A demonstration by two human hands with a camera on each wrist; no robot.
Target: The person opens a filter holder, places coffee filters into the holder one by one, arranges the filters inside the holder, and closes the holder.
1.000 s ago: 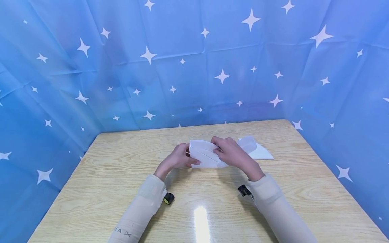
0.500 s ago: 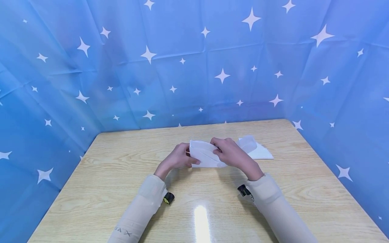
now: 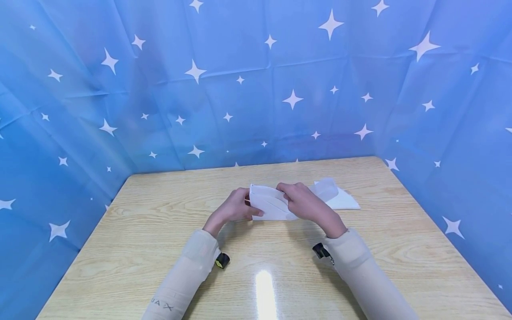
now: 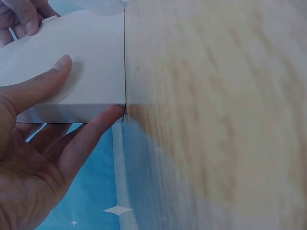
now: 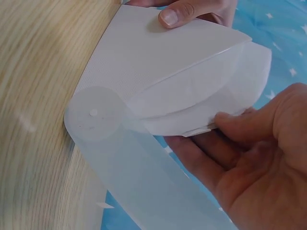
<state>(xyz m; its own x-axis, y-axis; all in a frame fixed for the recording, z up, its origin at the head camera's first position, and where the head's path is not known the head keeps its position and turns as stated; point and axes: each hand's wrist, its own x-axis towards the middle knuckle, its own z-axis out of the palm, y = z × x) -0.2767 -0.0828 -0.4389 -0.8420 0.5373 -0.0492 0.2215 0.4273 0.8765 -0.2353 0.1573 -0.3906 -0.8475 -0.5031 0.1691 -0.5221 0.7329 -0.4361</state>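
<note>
In the head view a white, thin box-like piece (image 3: 266, 205) with a finely textured surface stands between both hands. My left hand (image 3: 236, 205) grips its left end. The left wrist view shows the thumb (image 4: 45, 86) on the broad face and fingers at the narrow edge. My right hand (image 3: 306, 202) pinches a curved flap (image 5: 240, 91) at the other end, thumb on one side and fingers on the other. A translucent strip (image 5: 144, 167) with a rounded end and small round stud overlaps the piece's corner. In the head view part of this strip is hidden behind the right hand.
A white piece with a slanted outline (image 3: 343, 201) shows beyond the right hand; whether it joins the held piece, I cannot tell. The wood-grain table (image 3: 160, 213) lies below. A blue star-patterned cloth (image 3: 256, 111) hangs around its back and sides.
The right hand's fingers shift slightly along the upper edge of the white piece, and its fingertips show less now. The left hand keeps its grip in the same place.
</note>
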